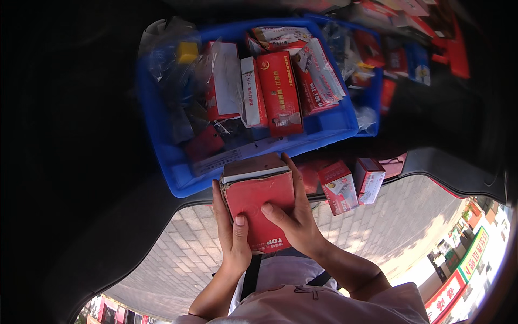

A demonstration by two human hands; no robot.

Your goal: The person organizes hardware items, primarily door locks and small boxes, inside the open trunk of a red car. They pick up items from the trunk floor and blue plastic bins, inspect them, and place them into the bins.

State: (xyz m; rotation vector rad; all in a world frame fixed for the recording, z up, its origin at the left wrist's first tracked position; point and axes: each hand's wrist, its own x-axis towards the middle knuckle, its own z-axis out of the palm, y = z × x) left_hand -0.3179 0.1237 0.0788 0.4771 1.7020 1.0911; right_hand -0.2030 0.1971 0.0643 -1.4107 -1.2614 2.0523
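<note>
Between my two hands is a red cardboard box (259, 200) with worn edges and a brown end, held in front of my body. My left hand (232, 232) grips its left side, thumb on the red face. Along the right side my right hand (294, 216) is wrapped, its thumb also pressed on the face. Just beyond the held box stands a blue plastic crate (318, 137). Inside the crate are a red box (279, 92), a red-and-white box (224, 81) and several other cartons.
Two small red-and-white boxes (339, 186) lie at the dark edge right of my hands. A second blue crate (377, 92) with loose packages stands behind. A yellow item (188, 52) and clear plastic bags fill the first crate's left side. Brick paving (183, 243) shows below.
</note>
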